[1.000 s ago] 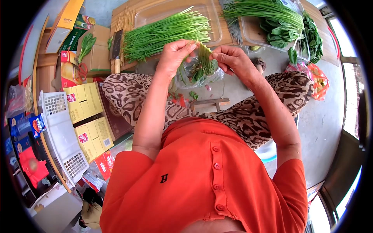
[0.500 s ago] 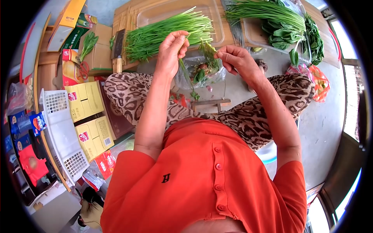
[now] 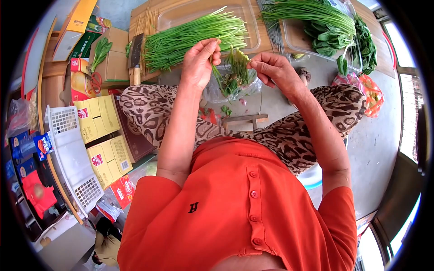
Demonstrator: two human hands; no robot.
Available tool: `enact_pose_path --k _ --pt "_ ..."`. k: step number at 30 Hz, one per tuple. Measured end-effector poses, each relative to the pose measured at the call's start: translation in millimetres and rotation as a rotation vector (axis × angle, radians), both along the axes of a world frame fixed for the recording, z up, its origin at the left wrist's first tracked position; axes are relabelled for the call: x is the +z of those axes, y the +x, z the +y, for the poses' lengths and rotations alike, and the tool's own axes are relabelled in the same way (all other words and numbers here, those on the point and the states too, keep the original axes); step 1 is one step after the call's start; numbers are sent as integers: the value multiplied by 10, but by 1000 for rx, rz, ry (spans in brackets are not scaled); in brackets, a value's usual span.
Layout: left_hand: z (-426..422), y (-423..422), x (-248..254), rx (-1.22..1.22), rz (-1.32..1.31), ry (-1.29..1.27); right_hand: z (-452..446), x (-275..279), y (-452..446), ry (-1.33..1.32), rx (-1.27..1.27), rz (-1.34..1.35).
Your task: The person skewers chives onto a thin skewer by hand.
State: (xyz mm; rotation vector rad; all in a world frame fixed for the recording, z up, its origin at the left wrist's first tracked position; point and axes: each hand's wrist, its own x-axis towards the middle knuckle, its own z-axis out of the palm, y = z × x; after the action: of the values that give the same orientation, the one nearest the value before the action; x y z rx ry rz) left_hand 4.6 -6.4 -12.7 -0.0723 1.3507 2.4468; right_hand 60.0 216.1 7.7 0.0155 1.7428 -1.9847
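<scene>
My left hand (image 3: 202,61) is closed in a pinch on a few thin green chives (image 3: 220,81), whose ends hang below the fingers. Facing it, my right hand (image 3: 273,70) pinches the end of a row of chives (image 3: 239,58) that droops between the hands. Pale stem ends line the row's top edge; any stick through it cannot be made out. Below lies a clear plastic bag (image 3: 221,92) with plant scraps. Beyond the hands, a large pile of chives (image 3: 194,38) rests on a clear tray (image 3: 255,22).
A knife (image 3: 136,56) and thin wooden skewers (image 3: 149,29) lie left of the pile, metal skewers (image 3: 270,27) to its right. Leafy greens (image 3: 327,38) fill a second tray. Yellow boxes (image 3: 97,117) and a white basket (image 3: 74,149) stand at left. A small wooden stool (image 3: 244,121) is below.
The chives under my left hand have swung right, toward the hanging row. Both hands keep nearly the same place and grip. A leaf sprig shows on the floor below.
</scene>
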Motion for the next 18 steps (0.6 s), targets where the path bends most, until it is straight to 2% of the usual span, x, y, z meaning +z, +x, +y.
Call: enact_pose_path --k 18 --pt "25 2 2 10 -46 14 -15 14 7 15 23 20"
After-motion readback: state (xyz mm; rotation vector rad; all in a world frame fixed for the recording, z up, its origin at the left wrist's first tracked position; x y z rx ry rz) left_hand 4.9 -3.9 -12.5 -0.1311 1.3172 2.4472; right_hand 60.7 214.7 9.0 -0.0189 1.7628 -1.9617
